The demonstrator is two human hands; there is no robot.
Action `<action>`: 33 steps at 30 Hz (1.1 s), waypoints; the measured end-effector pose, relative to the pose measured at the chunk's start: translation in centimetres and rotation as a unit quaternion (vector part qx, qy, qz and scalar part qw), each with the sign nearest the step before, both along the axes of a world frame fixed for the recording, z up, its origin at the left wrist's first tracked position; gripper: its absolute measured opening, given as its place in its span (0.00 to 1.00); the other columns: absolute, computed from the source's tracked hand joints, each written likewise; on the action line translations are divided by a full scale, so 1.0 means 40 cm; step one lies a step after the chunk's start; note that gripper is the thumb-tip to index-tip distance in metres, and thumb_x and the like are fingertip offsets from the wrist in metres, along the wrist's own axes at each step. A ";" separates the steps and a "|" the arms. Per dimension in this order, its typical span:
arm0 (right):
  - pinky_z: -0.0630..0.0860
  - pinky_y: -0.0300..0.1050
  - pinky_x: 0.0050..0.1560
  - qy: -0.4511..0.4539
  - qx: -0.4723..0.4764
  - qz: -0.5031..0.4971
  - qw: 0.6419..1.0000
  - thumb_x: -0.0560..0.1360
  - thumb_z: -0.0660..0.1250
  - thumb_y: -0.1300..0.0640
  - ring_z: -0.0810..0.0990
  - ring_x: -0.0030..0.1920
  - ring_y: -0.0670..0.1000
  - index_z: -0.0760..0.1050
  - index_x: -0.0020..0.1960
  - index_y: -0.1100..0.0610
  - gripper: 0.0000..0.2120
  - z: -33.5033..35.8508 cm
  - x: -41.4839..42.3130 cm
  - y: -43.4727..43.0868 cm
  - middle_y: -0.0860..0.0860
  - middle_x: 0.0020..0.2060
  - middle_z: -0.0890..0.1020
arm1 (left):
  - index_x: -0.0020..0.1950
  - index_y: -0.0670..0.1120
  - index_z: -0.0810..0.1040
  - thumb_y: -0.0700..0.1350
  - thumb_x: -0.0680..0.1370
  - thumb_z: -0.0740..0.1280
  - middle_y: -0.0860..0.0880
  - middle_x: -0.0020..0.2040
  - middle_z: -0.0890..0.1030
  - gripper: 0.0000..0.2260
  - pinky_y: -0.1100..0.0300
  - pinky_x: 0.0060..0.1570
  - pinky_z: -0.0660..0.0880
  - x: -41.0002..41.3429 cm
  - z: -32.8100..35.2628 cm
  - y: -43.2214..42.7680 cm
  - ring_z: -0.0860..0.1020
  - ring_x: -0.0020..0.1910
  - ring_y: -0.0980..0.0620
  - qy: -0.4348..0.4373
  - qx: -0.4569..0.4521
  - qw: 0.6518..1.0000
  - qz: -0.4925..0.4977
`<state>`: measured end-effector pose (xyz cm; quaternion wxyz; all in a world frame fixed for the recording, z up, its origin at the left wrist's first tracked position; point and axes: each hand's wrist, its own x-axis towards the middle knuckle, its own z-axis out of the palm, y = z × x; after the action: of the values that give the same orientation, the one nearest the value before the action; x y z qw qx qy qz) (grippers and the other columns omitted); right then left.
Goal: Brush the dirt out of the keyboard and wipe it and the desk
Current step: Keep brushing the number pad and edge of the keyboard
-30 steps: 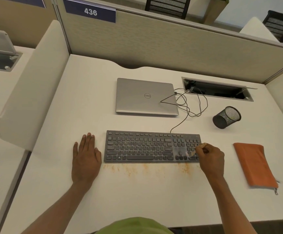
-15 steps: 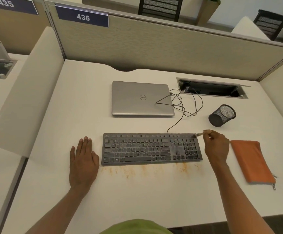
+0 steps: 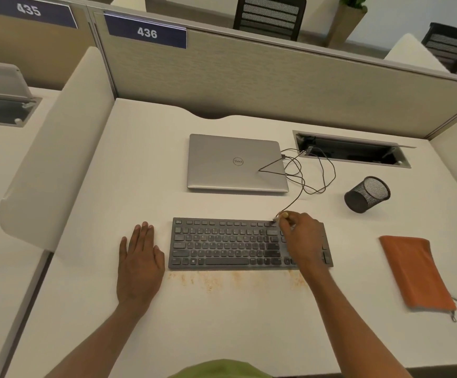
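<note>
A dark grey keyboard [image 3: 227, 244] lies on the white desk [image 3: 222, 323], dusted with pale dirt. Orange-brown dirt [image 3: 211, 281] is smeared on the desk along the keyboard's front edge. My right hand [image 3: 302, 238] hovers over the keyboard's right part and pinches a small brush [image 3: 276, 218], whose tip touches the top key row. My left hand [image 3: 140, 257] rests flat on the desk just left of the keyboard, fingers straight. An orange pouch [image 3: 415, 271] with a zipper lies at the right.
A shut silver laptop [image 3: 235, 162] lies behind the keyboard, with tangled cables [image 3: 309, 173] running to an open cable tray [image 3: 350, 150]. A black mesh pen cup [image 3: 366, 195] lies tipped on its side. Partition panels [image 3: 249, 77] bound the desk at the back and left.
My right hand with the brush went from the keyboard's lower right corner up to its top right corner, then left along the top row. The left hand stayed flat.
</note>
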<state>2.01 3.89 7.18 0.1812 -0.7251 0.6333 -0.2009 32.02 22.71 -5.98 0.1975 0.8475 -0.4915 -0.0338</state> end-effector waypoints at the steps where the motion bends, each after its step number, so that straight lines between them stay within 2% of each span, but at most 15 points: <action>1: 0.81 0.49 0.38 -0.007 -0.002 -0.003 1.000 0.82 0.65 0.51 0.82 0.35 0.50 0.86 0.50 0.56 0.14 0.001 0.018 0.005 0.52 0.36 0.85 | 0.80 0.38 0.68 0.46 0.83 0.52 0.41 0.80 0.69 0.26 0.42 0.82 0.54 0.000 0.000 0.000 0.64 0.81 0.45 0.001 -0.003 1.000 0.000; 3: 0.82 0.52 0.40 -0.005 -0.006 0.009 1.000 0.82 0.65 0.52 0.82 0.36 0.50 0.86 0.51 0.56 0.12 0.001 0.050 0.013 0.52 0.37 0.86 | 0.80 0.38 0.68 0.45 0.83 0.53 0.42 0.80 0.69 0.26 0.42 0.82 0.55 -0.001 0.001 0.000 0.64 0.81 0.45 0.003 -0.008 1.000 0.000; 7: 0.77 0.44 0.38 -0.009 0.012 0.060 0.998 0.82 0.66 0.52 0.81 0.34 0.46 0.86 0.50 0.54 0.11 0.012 0.140 0.043 0.49 0.36 0.86 | 0.80 0.38 0.68 0.45 0.83 0.54 0.42 0.80 0.69 0.26 0.43 0.82 0.55 -0.001 0.001 0.000 0.64 0.81 0.46 0.000 -0.009 1.000 0.000; 10: 0.74 0.42 0.37 -0.020 0.015 0.089 0.996 0.82 0.66 0.51 0.79 0.33 0.44 0.86 0.50 0.53 0.11 0.018 0.221 0.068 0.48 0.36 0.86 | 0.80 0.39 0.67 0.46 0.83 0.53 0.43 0.80 0.68 0.26 0.43 0.82 0.54 0.000 -0.001 0.000 0.64 0.82 0.47 0.000 -0.003 1.000 0.001; 13: 0.71 0.40 0.33 -0.018 0.014 0.123 0.992 0.83 0.63 0.50 0.75 0.29 0.42 0.86 0.47 0.52 0.14 0.008 0.292 0.095 0.45 0.31 0.82 | 0.81 0.40 0.66 0.46 0.83 0.53 0.43 0.81 0.68 0.27 0.44 0.82 0.54 0.000 -0.002 0.000 0.63 0.82 0.47 0.002 0.006 1.000 0.003; 15: 0.74 0.44 0.33 -0.017 0.013 0.145 0.989 0.84 0.61 0.49 0.74 0.28 0.44 0.85 0.46 0.52 0.16 0.001 0.331 0.112 0.45 0.28 0.79 | 0.81 0.40 0.66 0.46 0.83 0.53 0.44 0.81 0.67 0.27 0.43 0.82 0.54 -0.001 0.002 -0.001 0.62 0.82 0.47 0.004 0.007 1.000 0.004; 19: 0.79 0.50 0.37 -0.018 0.012 0.202 0.979 0.84 0.61 0.47 0.78 0.32 0.48 0.85 0.52 0.54 0.16 -0.017 0.384 0.137 0.49 0.32 0.82 | 0.82 0.40 0.66 0.47 0.84 0.53 0.43 0.81 0.67 0.26 0.43 0.82 0.55 0.000 0.004 0.001 0.62 0.82 0.47 0.003 0.008 1.000 0.003; 25: 0.69 0.47 0.45 -0.009 0.033 0.272 0.962 0.83 0.64 0.48 0.74 0.46 0.49 0.83 0.62 0.46 0.12 -0.014 0.376 0.186 0.50 0.43 0.82 | 0.81 0.40 0.66 0.46 0.84 0.54 0.43 0.81 0.67 0.26 0.43 0.82 0.56 0.002 0.001 0.001 0.63 0.82 0.47 0.001 0.004 1.000 0.005; 29: 0.69 0.48 0.48 0.008 0.090 0.295 0.951 0.82 0.62 0.43 0.71 0.51 0.48 0.83 0.58 0.44 0.13 0.005 0.316 0.221 0.48 0.47 0.80 | 0.81 0.40 0.66 0.46 0.84 0.55 0.44 0.81 0.67 0.26 0.44 0.82 0.55 0.003 0.000 0.001 0.63 0.82 0.47 0.001 0.001 1.000 0.002; 31: 0.72 0.49 0.48 0.014 0.125 0.305 0.944 0.80 0.60 0.40 0.71 0.49 0.46 0.84 0.53 0.45 0.17 0.001 0.280 0.237 0.46 0.45 0.80 | 0.81 0.40 0.67 0.46 0.83 0.55 0.43 0.81 0.68 0.26 0.43 0.82 0.55 0.003 0.002 -0.001 0.63 0.82 0.47 0.001 0.001 1.000 0.004; 33: 0.75 0.50 0.46 -0.006 0.146 0.288 0.946 0.80 0.62 0.42 0.73 0.46 0.44 0.84 0.47 0.48 0.15 -0.005 0.246 0.246 0.44 0.40 0.81 | 0.80 0.40 0.68 0.46 0.82 0.55 0.43 0.80 0.69 0.26 0.43 0.82 0.56 0.001 0.004 -0.003 0.64 0.82 0.47 0.002 0.001 1.000 0.006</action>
<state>11.86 13.74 6.97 0.3387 -0.8410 0.4189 -0.0500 32.07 22.59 -5.81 0.1980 0.8504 -0.4862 -0.0348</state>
